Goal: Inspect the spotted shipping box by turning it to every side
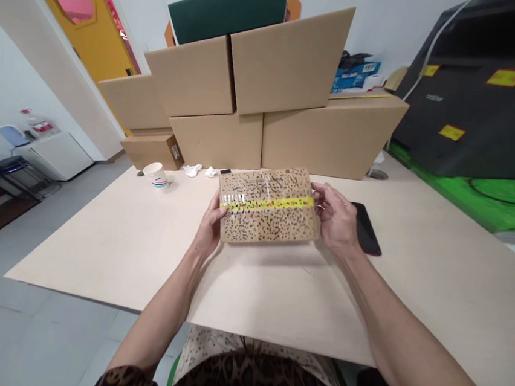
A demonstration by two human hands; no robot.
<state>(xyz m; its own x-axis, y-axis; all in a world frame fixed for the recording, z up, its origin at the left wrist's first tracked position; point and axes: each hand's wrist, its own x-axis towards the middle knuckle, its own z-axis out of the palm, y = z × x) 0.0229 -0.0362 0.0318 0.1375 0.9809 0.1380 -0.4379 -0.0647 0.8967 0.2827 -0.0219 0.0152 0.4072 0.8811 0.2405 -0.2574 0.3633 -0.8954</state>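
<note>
Between my two hands is a small cardboard box covered in dark specks, with a yellow strip of tape across its middle and glossy clear tape over part of it. It is held tilted over the pale table. My left hand grips the box's left end, thumb on the near face. At the right end, my right hand has its fingers closed on the box's edge. A black tablet-like device lies just right of my right hand, partly hidden by it.
Large cardboard boxes are stacked along the table's back, a dark green box on top. A paper cup and crumpled tissues are at the back left. A dark-covered Brother machine stands right, on a green surface.
</note>
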